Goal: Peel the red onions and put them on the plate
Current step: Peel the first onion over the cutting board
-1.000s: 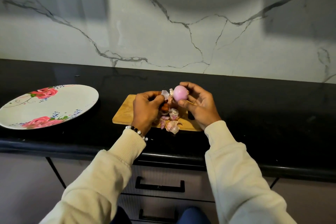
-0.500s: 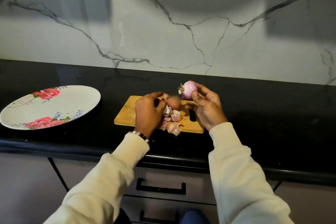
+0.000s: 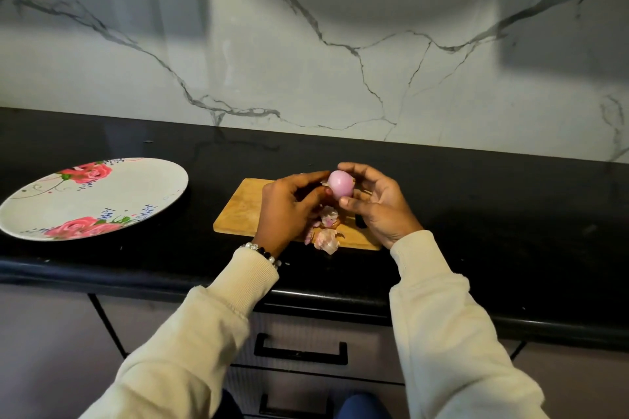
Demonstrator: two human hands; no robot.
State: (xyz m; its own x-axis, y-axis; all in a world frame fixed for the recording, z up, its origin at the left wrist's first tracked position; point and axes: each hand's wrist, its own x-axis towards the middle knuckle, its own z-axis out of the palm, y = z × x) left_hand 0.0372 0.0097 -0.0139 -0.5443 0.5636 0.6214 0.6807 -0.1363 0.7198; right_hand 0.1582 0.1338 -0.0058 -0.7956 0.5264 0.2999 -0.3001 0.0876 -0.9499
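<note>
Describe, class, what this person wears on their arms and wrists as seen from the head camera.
Both arms are covered by long cream sleeves of soft knit fabric with ribbed cuffs. The left hand has a beaded bracelet at the wrist, alternating white pearl-like and black beads. The right hand shows no bracelet, and no rings are visible.

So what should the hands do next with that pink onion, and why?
Probably carry the onion left to the plate and set it down. It looks smooth and pink with the skin mostly off, and loose peels lie on the cutting board. The right hand grips it, the left hand touches it, and the plate holds no onion.
</note>
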